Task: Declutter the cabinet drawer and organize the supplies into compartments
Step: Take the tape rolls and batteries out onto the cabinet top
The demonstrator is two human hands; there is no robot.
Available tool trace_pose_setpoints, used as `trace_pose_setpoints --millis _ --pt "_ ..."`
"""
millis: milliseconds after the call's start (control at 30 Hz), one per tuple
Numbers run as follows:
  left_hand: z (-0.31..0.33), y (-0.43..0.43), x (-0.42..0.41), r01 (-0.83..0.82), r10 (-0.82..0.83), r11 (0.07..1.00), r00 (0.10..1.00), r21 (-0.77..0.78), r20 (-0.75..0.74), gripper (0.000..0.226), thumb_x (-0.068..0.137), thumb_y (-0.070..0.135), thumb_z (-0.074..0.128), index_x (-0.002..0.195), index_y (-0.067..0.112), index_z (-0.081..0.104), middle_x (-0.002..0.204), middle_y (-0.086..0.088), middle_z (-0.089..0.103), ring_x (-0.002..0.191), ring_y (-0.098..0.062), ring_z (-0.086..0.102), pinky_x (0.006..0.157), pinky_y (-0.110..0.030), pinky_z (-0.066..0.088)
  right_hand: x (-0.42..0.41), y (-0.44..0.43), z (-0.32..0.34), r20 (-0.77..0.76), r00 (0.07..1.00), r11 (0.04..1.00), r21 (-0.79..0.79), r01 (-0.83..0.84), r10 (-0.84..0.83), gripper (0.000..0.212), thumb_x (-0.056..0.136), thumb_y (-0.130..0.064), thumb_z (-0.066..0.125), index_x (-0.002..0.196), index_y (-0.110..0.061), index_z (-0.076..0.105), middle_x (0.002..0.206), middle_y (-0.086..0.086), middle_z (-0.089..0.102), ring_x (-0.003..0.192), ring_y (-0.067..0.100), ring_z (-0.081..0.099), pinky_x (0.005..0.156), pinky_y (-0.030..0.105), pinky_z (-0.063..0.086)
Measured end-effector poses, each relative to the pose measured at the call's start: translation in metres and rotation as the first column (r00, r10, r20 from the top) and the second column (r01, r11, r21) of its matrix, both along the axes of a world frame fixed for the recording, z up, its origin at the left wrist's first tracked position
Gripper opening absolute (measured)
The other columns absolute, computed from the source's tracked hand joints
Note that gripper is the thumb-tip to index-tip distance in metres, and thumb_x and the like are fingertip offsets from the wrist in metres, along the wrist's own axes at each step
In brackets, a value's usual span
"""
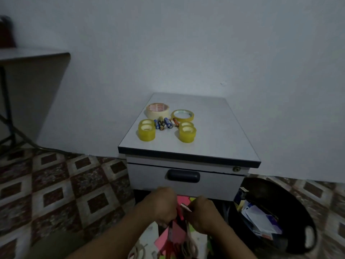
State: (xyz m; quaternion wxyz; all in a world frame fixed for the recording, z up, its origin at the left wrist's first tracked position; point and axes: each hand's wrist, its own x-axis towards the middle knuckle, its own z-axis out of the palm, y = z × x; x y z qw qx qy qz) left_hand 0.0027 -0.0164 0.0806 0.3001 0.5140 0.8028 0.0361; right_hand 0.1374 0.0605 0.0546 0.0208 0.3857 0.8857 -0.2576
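Well, left hand: curled round a loose bundle of pink paper and red pieces, low before the closed drawer front.
Right hand: clamped on the same bundle from the other side (exact items too blurred).
Risk: thin sheets slipping out and scattering, because of too many pieces in one grip.
Bin: round, black, smooth plastic, holding crumpled papers.
Cabinet top: flat grey laminate, with small cylinder batteries between glossy yellow tape rolls.

From where I stand, only arms and hands show. The left forearm and the right forearm are bare right down to the lower edge of view. The left hand and right hand are bare too, blurred in the dim light.
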Motion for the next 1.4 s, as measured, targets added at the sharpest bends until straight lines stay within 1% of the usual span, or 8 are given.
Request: trace_pose_setpoints --millis 100,267,467,767,900,1033,1200,1400 --pt "0.046 -0.005 -0.004 -0.1 0.091 0.993 0.988 0.069 0.121 0.01 0.09 0.009 0.064 0.094 0.004 0.072 0.079 -0.008 0.072 0.063 -0.018 0.07 0.063 -0.029 0.06 0.006 0.007 0.032 -0.065 0.998 0.999 -0.04 0.008 -0.011 0.038 0.095 -0.039 0.059 0.067 -0.014 0.063 0.064 0.004 0.061 0.053 0.012 0.05 0.051 0.022 0.038" --pt "0.114 -0.011 -0.016 -0.165 0.123 0.944 0.98 0.286 0.159 0.012 0.086 0.007 0.067 0.097 0.013 0.071 0.086 -0.009 0.074 0.069 -0.02 0.074 0.06 -0.029 0.061 0.006 0.013 0.09 -0.165 0.986 0.999 0.036 0.039 -0.032 0.027 0.088 -0.041 0.068 0.077 -0.016 0.07 0.076 0.004 0.074 0.067 0.016 0.068 0.061 0.028 0.051" --pt "0.172 -0.006 -0.04 -0.297 0.233 0.83 0.954 0.472 0.19 0.008 0.085 0.006 0.07 0.089 0.013 0.071 0.072 -0.007 0.072 0.055 -0.019 0.068 0.052 -0.027 0.058 -0.008 0.031 0.163 -0.258 0.965 0.997 0.052 0.064 -0.048 0.024 0.083 -0.036 0.073 0.072 -0.015 0.073 0.067 -0.002 0.073 0.061 0.009 0.062 0.059 0.023 0.046" --pt "0.2 0.059 -0.089 -0.34 0.339 0.793 0.936 0.505 0.098 0.024 0.08 0.016 0.078 0.097 0.0 0.074 0.102 -0.018 0.071 0.077 -0.024 0.06 0.061 -0.031 0.048 -0.091 0.082 0.22 -0.451 0.883 0.986 0.027 0.163 -0.133 0.016 0.073 -0.011 0.075 0.083 0.001 0.074 0.081 0.012 0.075 0.072 0.02 0.065 0.061 0.028 0.049" --pt "0.183 0.087 -0.106 -0.388 0.406 0.807 0.912 0.445 0.058 0.042 0.068 0.024 0.086 0.099 0.001 0.071 0.094 -0.013 0.068 0.071 -0.022 0.06 0.059 -0.027 0.046 -0.128 0.093 0.205 -0.379 0.917 0.98 0.099 0.174 -0.125 0.014 0.07 -0.013 0.068 0.08 -0.004 0.07 0.078 0.008 0.071 0.068 0.02 0.062 0.054 0.024 0.045" --pt "0.159 0.098 -0.116 -0.407 0.436 0.809 0.9 0.424 0.032 0.056 0.063 0.026 0.087 0.109 0.003 0.065 0.102 -0.012 0.065 0.089 -0.028 0.063 0.062 -0.027 0.046 -0.141 0.1 0.187 -0.274 0.955 0.974 0.158 0.165 -0.117 0.021 0.071 -0.019 0.067 0.065 -0.014 0.047 0.069 0.003 0.055 0.07 0.024 0.056 0.062 0.031 0.043" --pt "0.145 0.101 -0.121 -0.383 0.455 0.789 0.89 0.48 -0.037 0.052 0.061 0.033 0.084 0.105 0.01 0.066 0.098 -0.007 0.065 0.085 -0.026 0.061 0.055 -0.026 0.042 -0.143 0.101 0.171 -0.154 0.985 0.951 0.284 0.121 -0.079 0.026 0.076 -0.037 0.069 0.083 -0.016 0.056 0.084 0.002 0.063 0.089 0.026 0.061 0.091 0.045 0.051" --pt "0.142 0.104 -0.124 -0.362 0.446 0.822 0.889 0.44 -0.1 0.057 0.05 0.034 0.082 0.099 0.018 0.06 0.093 -0.004 0.063 0.085 -0.025 0.061 0.074 -0.032 0.055 -0.144 0.099 0.165 -0.06 0.998 0.9 0.434 0.031 -0.006 0.043 0.076 -0.054 0.065 0.096 -0.019 0.053 0.095 0.003 0.061 0.093 0.026 0.058 0.089 0.042 0.043"
